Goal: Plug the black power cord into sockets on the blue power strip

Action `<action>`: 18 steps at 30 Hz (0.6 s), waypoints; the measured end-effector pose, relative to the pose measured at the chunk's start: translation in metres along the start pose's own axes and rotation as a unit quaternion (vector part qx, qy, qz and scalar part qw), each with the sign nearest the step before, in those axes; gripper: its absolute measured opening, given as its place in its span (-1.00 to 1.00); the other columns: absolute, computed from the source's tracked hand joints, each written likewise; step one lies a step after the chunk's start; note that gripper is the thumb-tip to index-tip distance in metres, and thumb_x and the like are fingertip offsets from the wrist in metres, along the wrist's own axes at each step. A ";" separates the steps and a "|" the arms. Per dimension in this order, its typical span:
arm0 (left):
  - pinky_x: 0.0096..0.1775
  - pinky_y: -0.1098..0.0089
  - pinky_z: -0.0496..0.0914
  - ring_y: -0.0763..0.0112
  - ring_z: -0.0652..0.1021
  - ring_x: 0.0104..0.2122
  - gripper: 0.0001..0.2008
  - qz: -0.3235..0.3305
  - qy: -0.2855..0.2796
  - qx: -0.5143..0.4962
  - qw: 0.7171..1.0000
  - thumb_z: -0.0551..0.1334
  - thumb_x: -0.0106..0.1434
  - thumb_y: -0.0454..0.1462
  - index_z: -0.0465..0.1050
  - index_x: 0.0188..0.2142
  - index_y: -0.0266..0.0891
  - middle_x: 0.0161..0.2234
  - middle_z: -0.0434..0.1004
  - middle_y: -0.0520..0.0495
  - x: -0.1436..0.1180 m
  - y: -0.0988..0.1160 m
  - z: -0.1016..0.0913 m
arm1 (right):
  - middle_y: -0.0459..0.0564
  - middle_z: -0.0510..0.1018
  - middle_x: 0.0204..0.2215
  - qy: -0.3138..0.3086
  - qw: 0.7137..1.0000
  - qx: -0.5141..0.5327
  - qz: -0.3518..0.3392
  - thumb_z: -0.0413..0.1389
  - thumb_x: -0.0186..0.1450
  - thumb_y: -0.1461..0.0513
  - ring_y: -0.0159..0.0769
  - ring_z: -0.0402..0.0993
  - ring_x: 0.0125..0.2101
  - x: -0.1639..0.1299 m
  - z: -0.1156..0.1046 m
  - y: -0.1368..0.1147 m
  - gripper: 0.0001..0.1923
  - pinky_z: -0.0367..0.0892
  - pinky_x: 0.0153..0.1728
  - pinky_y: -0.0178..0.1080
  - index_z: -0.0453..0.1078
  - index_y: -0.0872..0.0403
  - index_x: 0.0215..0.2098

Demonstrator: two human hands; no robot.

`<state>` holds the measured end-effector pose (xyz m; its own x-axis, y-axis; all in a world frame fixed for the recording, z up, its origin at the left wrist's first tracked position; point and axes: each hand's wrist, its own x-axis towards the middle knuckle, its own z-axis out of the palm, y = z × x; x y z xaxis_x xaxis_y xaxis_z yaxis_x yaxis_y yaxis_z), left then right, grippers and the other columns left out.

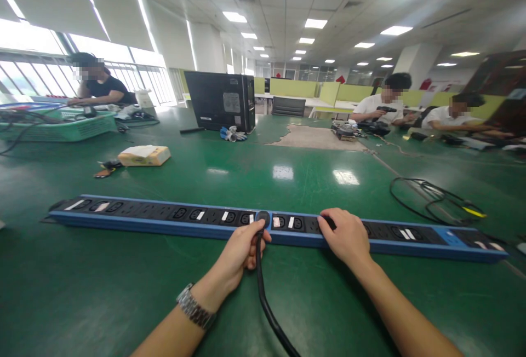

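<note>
Green table (164, 291) fills most of the view, glossy, ceiling lights reflected in it. Long blue power strip (172, 220) lies flat across it, left to right, many black sockets in a row, some with white labels. Black computer tower (219, 99) stands upright further back, well apart from the strip. Green basket (61, 127) at far left with cables in it, a person seated behind it. Two more people seated at far right, one holding a dark tool. Loose black cable loop (427, 195) lies on the table to the right, near the strip's right end, not touching it. Pale box (143, 155) lies flat behind the strip's left half.

Right hand (347, 236) rests palm down on the strip, fingers draped over the sockets, pressing rather than gripping. Left hand (242, 250), wristwatch on wrist, fingers curled closed around black plug (263, 218), which sits at a socket near the strip's middle; can't tell if fully seated. Its black cord (265, 297) runs down toward the camera.
</note>
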<state>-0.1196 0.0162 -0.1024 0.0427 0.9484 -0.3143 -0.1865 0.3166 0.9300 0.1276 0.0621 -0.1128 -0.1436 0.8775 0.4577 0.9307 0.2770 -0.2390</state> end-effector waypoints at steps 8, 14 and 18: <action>-0.69 0.57 0.13 0.55 0.32 -0.68 -0.63 0.088 -0.018 -0.086 0.992 0.27 0.13 0.01 0.41 -0.39 -0.30 -0.63 0.34 0.05 -0.013 0.024 -0.002 | -0.06 0.58 -0.28 0.001 1.000 0.002 0.001 -0.03 0.32 0.11 -0.23 0.44 -0.23 0.001 0.001 0.001 -0.74 0.19 -0.16 -0.19 0.47 0.02 -0.26; -0.69 0.56 0.14 0.60 0.18 -0.74 -0.68 0.111 0.051 -0.239 0.963 0.14 0.25 -0.11 0.19 -0.54 -0.22 -0.71 0.11 0.17 -0.023 0.053 -0.052 | -0.06 0.59 -0.29 0.005 1.000 -0.005 -0.004 -0.02 0.31 0.11 -0.23 0.45 -0.24 0.000 0.001 0.001 -0.74 0.19 -0.18 -0.19 0.47 0.02 -0.27; -0.74 0.58 0.03 0.62 0.10 -0.80 -0.60 0.052 0.097 -0.194 0.975 0.13 0.26 -0.07 0.10 -0.61 -0.21 -0.78 0.00 0.19 -0.022 0.055 -0.092 | -0.07 0.59 -0.29 0.002 1.000 -0.010 -0.004 -0.03 0.31 0.11 -0.23 0.45 -0.24 0.001 0.002 0.001 -0.74 0.19 -0.18 -0.19 0.47 0.01 -0.27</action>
<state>-0.2209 0.0115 -0.0617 -0.1750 0.9418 -0.2871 -0.5393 0.1523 0.8283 0.1283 0.0640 -0.1142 -0.1492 0.8736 0.4631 0.9359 0.2759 -0.2190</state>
